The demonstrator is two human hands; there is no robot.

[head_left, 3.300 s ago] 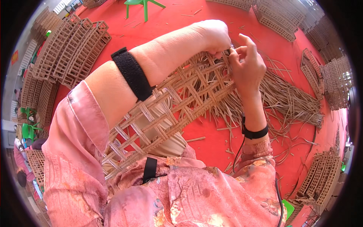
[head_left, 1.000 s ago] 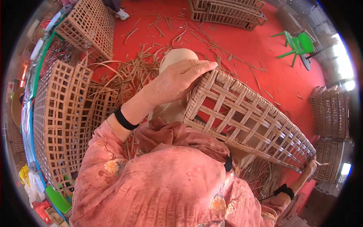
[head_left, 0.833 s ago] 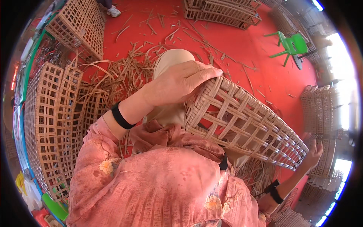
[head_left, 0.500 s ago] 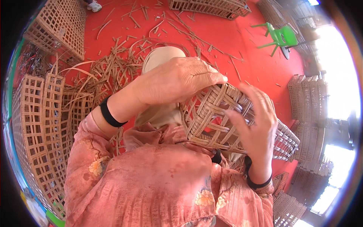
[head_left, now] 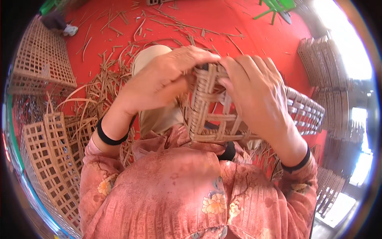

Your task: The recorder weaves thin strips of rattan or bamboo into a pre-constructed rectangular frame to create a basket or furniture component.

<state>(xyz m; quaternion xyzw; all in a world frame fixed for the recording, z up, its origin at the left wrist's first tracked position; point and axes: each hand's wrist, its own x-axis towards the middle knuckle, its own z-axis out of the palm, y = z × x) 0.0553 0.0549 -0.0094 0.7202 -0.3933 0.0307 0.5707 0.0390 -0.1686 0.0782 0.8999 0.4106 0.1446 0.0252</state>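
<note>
Head view in front of me, I saw a brown woven basket (head_left: 195,115) with square holes, held up above the lap. Its near end was at the hands, and its long side ran away to the right. My left hand (head_left: 161,79) was half curled, with its fingertips at the top corner; I could not tell how tightly it pressed. My right hand (head_left: 256,97) was bent over the top edge, just beside the left one, with its thumb tucked under, and it had hold of the basket. A cream trouser leg (head_left: 149,55) was behind the left hand. Thin brown loose strips (head_left: 104,77) lay on the flat red floor (head_left: 292,55). Tall brown lattice baskets (head_left: 53,151) stood on the left, and brown stacked woven frames (head_left: 328,59) stood on the right.
</note>
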